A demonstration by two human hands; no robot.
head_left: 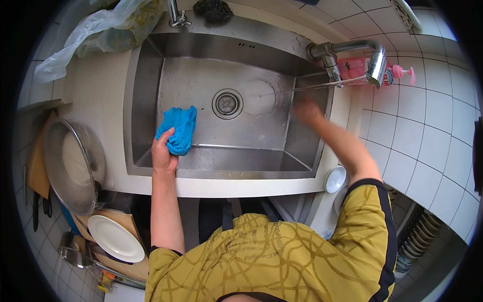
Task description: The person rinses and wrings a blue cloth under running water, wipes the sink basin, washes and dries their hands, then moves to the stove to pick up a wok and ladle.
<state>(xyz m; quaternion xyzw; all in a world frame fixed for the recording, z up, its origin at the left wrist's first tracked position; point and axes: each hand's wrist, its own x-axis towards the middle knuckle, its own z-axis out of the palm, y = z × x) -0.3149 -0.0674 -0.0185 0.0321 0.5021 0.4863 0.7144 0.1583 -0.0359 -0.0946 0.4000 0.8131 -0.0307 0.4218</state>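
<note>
A crumpled blue cloth [179, 130] is gripped in my left hand [164, 149] over the left front part of the stainless steel sink [188, 85]. My right hand [307, 109], blurred, is at the sink's right wall just below a thin stream of water. Its fingers are too blurred to make out. That water [302, 89] runs from the chrome faucet [377, 66] at the right rim and strikes the sink floor right of the round drain [228, 104].
A pink pump bottle [354, 68] lies behind the faucet. Beyond the sink are a dark scouring pad [213, 10], a small tap [179, 19] and a plastic bag [109, 30]. To the left stand a metal bowl [88, 151] and a white plate [116, 238]. A small white bowl [335, 179] is at right.
</note>
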